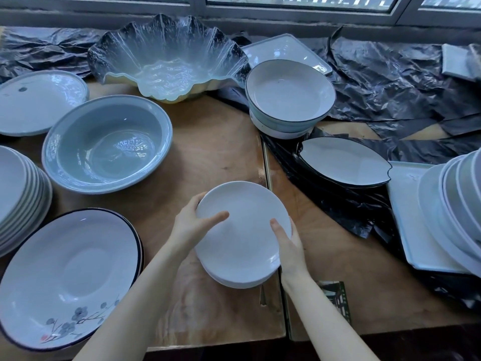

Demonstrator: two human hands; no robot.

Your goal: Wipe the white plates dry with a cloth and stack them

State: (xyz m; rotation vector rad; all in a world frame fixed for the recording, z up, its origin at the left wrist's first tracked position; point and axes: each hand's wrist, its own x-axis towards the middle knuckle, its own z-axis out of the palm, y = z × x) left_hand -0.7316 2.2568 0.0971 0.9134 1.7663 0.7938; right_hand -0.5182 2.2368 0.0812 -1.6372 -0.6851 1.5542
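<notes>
Left hand (191, 225) at 9 o'clock and right hand (287, 242) at 4 grip the rim of a white plate (244, 230), over a short plate stack (234, 281) at 6 o'clock in view. The wooden table (216, 142) is crowded with crockery (106, 144) (black plastic sheeting (390, 82) at 2 o'clock), under a window (299, 3) at 12.

The top plate (243, 225) is plain white, round, shallow and unmarked, lying face up. It sits over a short stack of matching plates (234, 281), whose rims show beneath its near edge. Whether it rests fully on them cannot be told. The left hand (187, 225) grips its left rim and the right hand (289, 246) its right rim, thumbs on the inner face. The stack stands on the wooden table (208, 142), toward the front.
</notes>
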